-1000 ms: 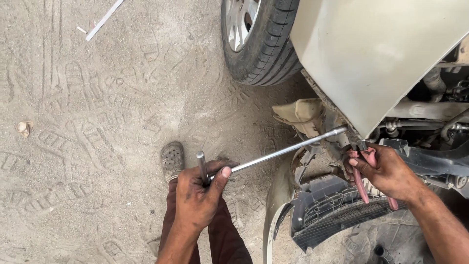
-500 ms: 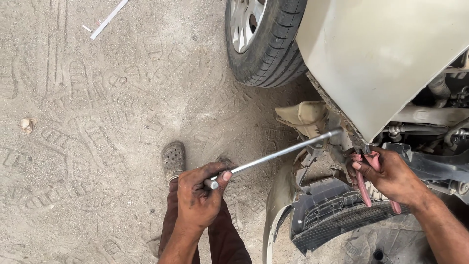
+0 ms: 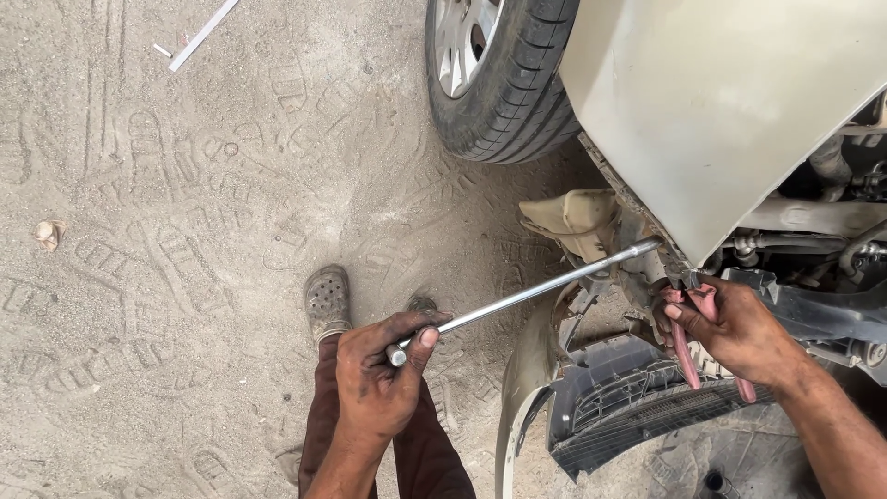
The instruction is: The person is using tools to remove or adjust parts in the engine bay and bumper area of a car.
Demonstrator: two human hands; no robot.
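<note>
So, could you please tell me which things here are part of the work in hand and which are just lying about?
In hand: left hand gripping long metal rod; right hand holding red-handled pliers under the car panel.
Lying about: white strip, pale scrap on sand.

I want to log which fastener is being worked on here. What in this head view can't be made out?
- Far end of the long metal rod: it runs under the pale body panel, which hides what it engages.
- Red-handled pliers: the right hand and the panel edge cover their tip.
- Left hand: it covers the rod's near end.
- Wheel: cut off by the top edge.
</note>
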